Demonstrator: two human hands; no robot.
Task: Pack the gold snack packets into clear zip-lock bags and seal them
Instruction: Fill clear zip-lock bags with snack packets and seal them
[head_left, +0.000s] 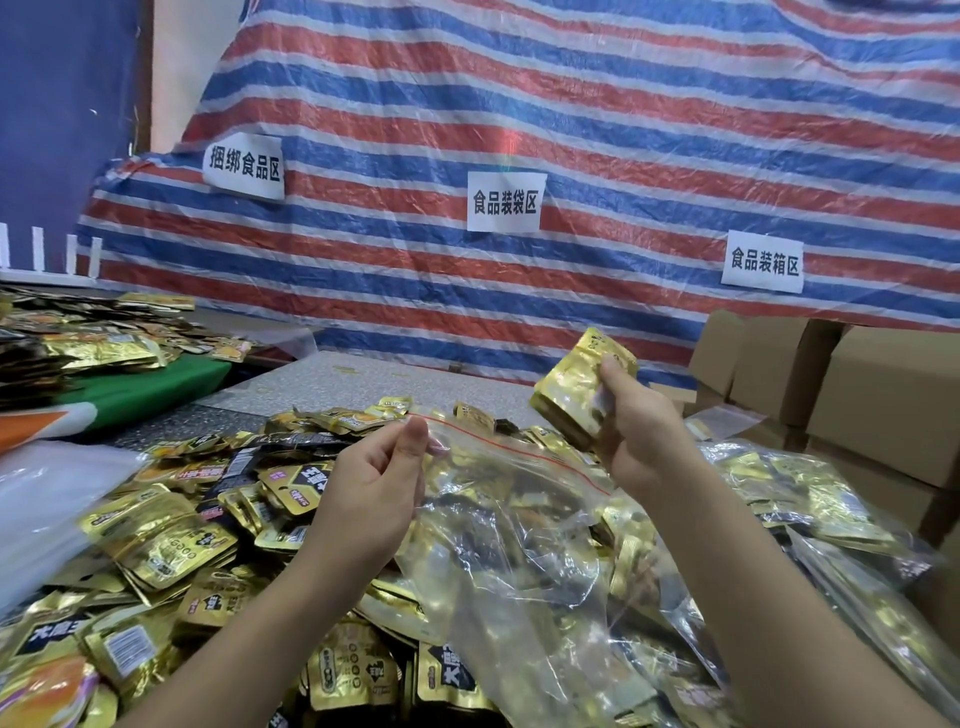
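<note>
Nearest the camera, loose gold snack packets (171, 540) lie heaped over the bench (363, 374), within easy reach for grabbing by the handful. Just above that heap the left hand (374, 483) pinches one corner of the clear zip-lock bag (519, 519) at its red seal strip, thumb and fingers (415, 431) closed narrow on the plastic, probably to hold the mouth up and open. The bag hangs slack between the forearms and I cannot tell whether anything is inside, since the heap shows through it. Beside the far end of the strip, the right hand (634, 431) grips a stack of gold packets (582, 389), fingers curled round it, raised near the mouth and seemingly ready to go in. To the right lie filled bags (831, 509), then cardboard boxes (852, 384); behind everything hangs a striped tarp (519, 104) with paper signs (506, 201)
</note>
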